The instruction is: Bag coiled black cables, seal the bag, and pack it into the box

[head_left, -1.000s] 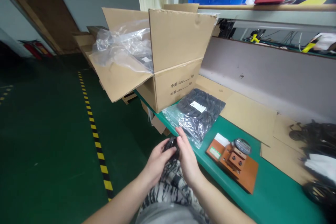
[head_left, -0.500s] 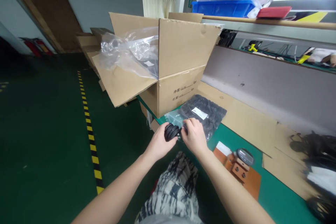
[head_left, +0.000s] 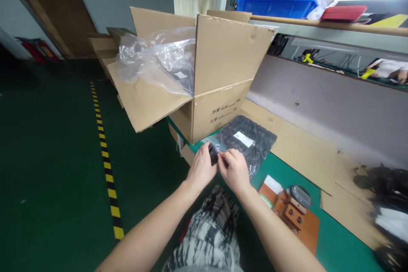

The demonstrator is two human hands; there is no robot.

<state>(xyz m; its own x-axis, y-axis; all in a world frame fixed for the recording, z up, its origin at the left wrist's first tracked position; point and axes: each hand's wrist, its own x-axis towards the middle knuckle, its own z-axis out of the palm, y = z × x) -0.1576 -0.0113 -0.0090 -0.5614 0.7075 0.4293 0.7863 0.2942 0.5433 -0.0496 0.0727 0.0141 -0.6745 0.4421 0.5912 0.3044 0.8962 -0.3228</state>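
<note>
My left hand (head_left: 201,167) is closed around a small bundle of thin black cables (head_left: 213,153), held near the table's front edge. My right hand (head_left: 234,168) pinches at the right end of the same bundle, its thumb and fingertips close together. Part of the bundle is hidden behind my fingers. Just beyond my hands lies a clear plastic bag (head_left: 248,136) full of black items, with a white label on top. Its loose, transparent mouth reaches toward my left hand.
A large open carton (head_left: 219,59) with plastic-wrapped contents stands beyond my hands. An orange fixture with a round dial gauge (head_left: 300,195) sits to the right. Flat cardboard (head_left: 293,140) lies along the back, black cables (head_left: 382,182) at far right. A shelf holds a blue bin (head_left: 277,5).
My left hand has turned over the bundle and now hides more of it. My right fingers have drawn into a tighter pinch at its end. The view has shifted slightly.
</note>
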